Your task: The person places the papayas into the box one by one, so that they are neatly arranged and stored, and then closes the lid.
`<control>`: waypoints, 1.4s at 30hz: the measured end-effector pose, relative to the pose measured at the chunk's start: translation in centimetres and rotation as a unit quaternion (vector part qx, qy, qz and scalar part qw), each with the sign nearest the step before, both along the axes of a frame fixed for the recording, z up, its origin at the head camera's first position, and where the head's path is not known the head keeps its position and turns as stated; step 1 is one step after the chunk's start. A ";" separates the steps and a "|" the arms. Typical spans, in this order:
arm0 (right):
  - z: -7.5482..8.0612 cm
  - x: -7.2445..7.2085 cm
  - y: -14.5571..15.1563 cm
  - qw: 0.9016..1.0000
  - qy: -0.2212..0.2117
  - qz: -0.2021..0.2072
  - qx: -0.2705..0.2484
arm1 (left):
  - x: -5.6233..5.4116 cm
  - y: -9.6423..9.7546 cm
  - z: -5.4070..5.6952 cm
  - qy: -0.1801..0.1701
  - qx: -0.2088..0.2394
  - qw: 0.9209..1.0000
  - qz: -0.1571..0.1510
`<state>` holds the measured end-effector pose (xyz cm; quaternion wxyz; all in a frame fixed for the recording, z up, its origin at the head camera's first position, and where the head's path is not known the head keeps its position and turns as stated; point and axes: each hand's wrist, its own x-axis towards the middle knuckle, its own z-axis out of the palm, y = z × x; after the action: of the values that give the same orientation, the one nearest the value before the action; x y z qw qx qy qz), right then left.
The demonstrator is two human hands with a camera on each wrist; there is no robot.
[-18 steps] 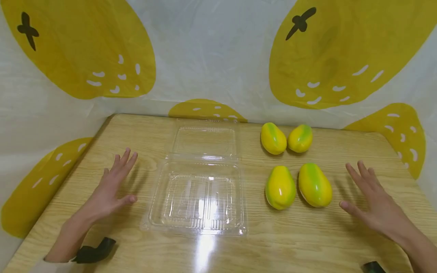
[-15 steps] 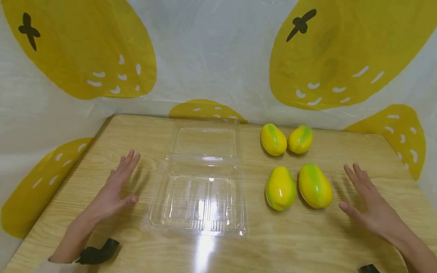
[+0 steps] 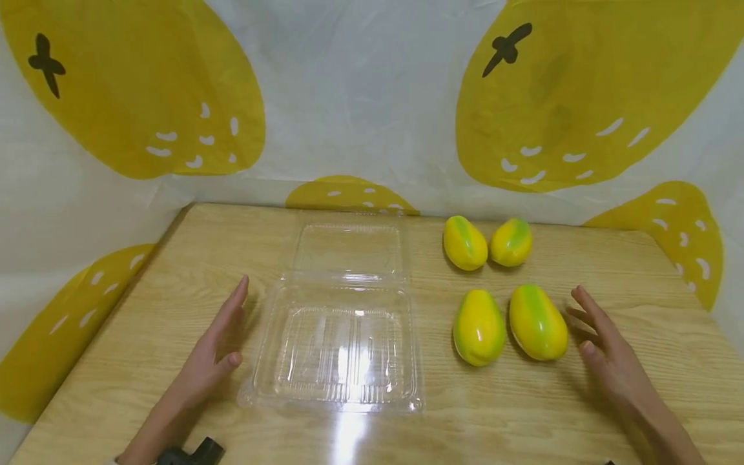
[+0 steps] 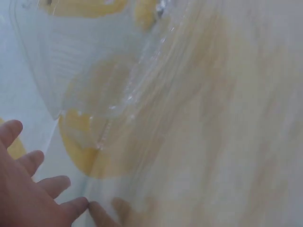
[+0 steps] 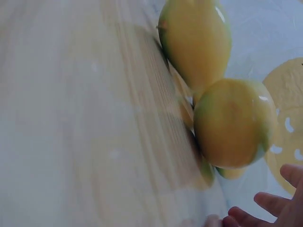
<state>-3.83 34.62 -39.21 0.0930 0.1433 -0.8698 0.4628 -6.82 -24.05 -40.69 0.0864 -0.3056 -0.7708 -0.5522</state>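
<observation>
A clear plastic clamshell box [image 3: 335, 349] lies unfolded on the table, its lid [image 3: 349, 248] flat toward the back. To its right sit several glossy yellow-and-green papayas, two in front, a left one [image 3: 479, 328] and a right one [image 3: 538, 323], and two behind, a left one [image 3: 465, 243] and a right one [image 3: 511, 242]. My left hand [image 3: 206, 361] hovers just left of the box, holding nothing, its fingers extended. Just right of the front right papaya, my right hand [image 3: 616, 365] is held with loosely straight fingers, apart from the fruit.
The light wooden table [image 3: 494, 420] ends at the back against a white cloth [image 3: 360, 97] printed with big yellow fruit. A black device [image 3: 194, 452] is strapped at my left wrist. Glare falls on the box and the table before it.
My left hand has moved right toward the box and turned more edge-on. My right hand has shifted left, closer to the front right papaya. The box and fruit stay put; the view tilts slightly.
</observation>
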 end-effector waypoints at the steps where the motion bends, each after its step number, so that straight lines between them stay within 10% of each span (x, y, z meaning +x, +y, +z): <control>1: -0.2 0.0 -0.1 1.000 0.002 -0.007 0.002 | 0.1 0.1 -0.3 0.003 0.004 1.000 -0.005; 42: -1.0 0.8 -2.5 0.994 0.029 -0.090 0.059 | 0.4 0.6 -1.0 0.071 -0.065 0.995 -0.020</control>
<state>-3.00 32.14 -40.22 0.1510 0.0834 -0.9019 0.3961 -6.37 -23.43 -41.70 0.1097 -0.3642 -0.7909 -0.4793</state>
